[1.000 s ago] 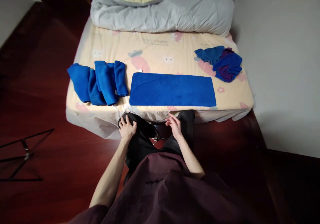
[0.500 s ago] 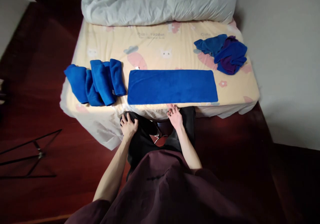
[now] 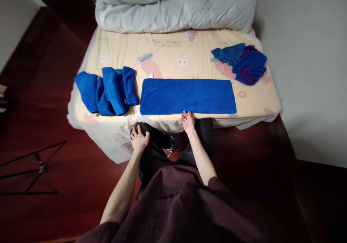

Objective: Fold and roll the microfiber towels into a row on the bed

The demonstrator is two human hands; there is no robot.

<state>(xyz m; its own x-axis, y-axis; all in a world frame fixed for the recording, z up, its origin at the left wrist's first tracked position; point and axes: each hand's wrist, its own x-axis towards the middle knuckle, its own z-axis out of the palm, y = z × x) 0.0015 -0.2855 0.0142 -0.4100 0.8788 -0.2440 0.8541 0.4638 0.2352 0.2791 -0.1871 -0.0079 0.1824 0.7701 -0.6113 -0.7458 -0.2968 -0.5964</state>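
A blue towel (image 3: 188,96) lies flat as a long rectangle along the near edge of the bed. My right hand (image 3: 187,122) is at the middle of its front edge, palm turned up, fingers apart and fingertips at the cloth. Whether they touch it I cannot tell. My left hand (image 3: 139,138) rests with spread fingers on my left knee and holds nothing. To the left, several folded or rolled blue towels (image 3: 115,91) lean against one another. A crumpled heap of blue and purple cloths (image 3: 248,64) sits at the right.
The bed (image 3: 173,67) has a pale yellow printed sheet. A grey quilt (image 3: 173,13) is bunched along its far side. A wall (image 3: 306,73) stands to the right. Black tripod legs (image 3: 40,169) stand on the dark red floor (image 3: 89,185) at the left.
My right hand has moved slightly forward to the towel's front edge. My left hand stays on the knee. The view has shifted a little; the towels lie as before.
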